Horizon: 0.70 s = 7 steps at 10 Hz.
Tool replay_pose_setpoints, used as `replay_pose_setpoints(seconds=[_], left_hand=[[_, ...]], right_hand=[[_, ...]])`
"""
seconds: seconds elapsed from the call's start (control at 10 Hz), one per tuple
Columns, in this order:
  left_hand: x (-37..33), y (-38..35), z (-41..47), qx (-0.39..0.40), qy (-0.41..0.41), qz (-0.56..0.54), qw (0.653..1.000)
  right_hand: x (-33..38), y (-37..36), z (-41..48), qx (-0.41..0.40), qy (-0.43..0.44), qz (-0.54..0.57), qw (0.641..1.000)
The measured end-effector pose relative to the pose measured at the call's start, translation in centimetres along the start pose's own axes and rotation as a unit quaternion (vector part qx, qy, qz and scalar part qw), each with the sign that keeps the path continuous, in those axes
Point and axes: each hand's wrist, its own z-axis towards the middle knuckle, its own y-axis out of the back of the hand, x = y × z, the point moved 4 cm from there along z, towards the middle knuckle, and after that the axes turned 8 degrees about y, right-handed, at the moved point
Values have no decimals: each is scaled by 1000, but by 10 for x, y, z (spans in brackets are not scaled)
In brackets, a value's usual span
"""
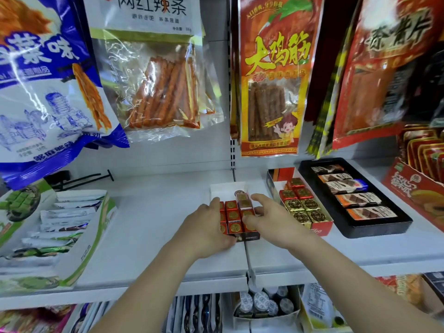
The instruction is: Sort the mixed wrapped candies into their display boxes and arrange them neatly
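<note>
A small white display box (217, 188) at the shelf's middle holds several red foil-wrapped square candies (232, 215) in neat rows, with one candy (243, 200) stacked on top at the back. My left hand (206, 227) cups the box's left side and front corner. My right hand (266, 217) rests on the right side, fingers spread over the red candies. To the right, an orange box (322, 228) holds red candies (295, 186) at the back and gold ones (304, 210) in front.
A black tray (374, 228) of chocolate bars with one blue candy (361, 184) lies further right. A green-and-white box (96, 234) of wrapped bars stands left. Snack bags (269, 75) hang overhead. A red carton (413, 188) sits at far right. Shelf edge runs below my arms.
</note>
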Motion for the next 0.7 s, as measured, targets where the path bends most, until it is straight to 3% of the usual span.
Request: replay_pose_setpoints(seconds=[0.4,0.7], left_hand=[[-6,0,3,5,18,21,1000],[-15,15,-9,54,57,-31,996]], right_hand=[[-3,6,-27,7,18,-18,1000],[-10,17,-36,13,39,-60,997]])
